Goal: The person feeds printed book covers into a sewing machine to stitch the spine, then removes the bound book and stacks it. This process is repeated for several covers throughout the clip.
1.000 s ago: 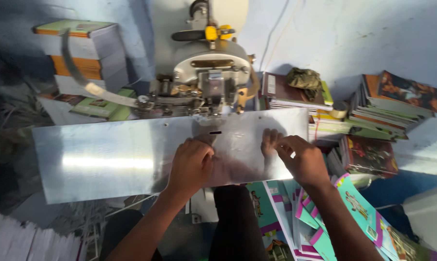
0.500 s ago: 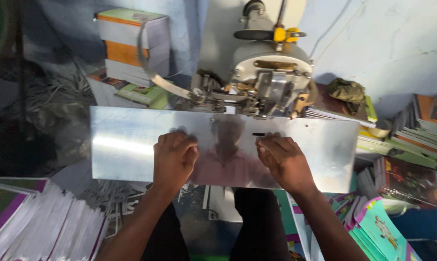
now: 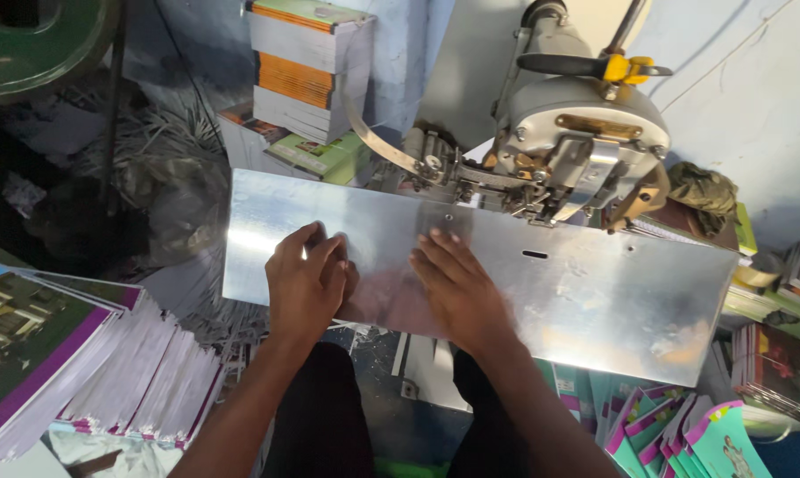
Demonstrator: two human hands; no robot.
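A long rectangular sheet-metal plate (image 3: pixel 595 292) fills the middle of the view, its long axis running from the upper left down toward the lower right, so that its left end sits higher in the picture than its right end; it lies flat as the work surface in front of a grey stitching machine head (image 3: pixel 577 142), which stands at its far edge, and a small dark slot (image 3: pixel 534 255) shows in the plate just below the machine. To the lower left lies a fanned pile of purple-edged booklets (image 3: pixel 81 363), well apart from the plate's right end, and behind the plate's left end stands a tall stack of books with orange spines (image 3: pixel 307 66). Teal and pink booklets (image 3: pixel 674 425) lie under the plate's right corner. The left hand (image 3: pixel 307 288) rests palm down on the plate near its near edge, fingers loosely curled and holding nothing. The right hand (image 3: pixel 457 288) lies just beside it, also flat on the metal, fingers stretched out toward the machine, grasping nothing; the two hands are close but not touching. A crumpled olive cloth (image 3: pixel 703 190) lies beside the machine on the right.
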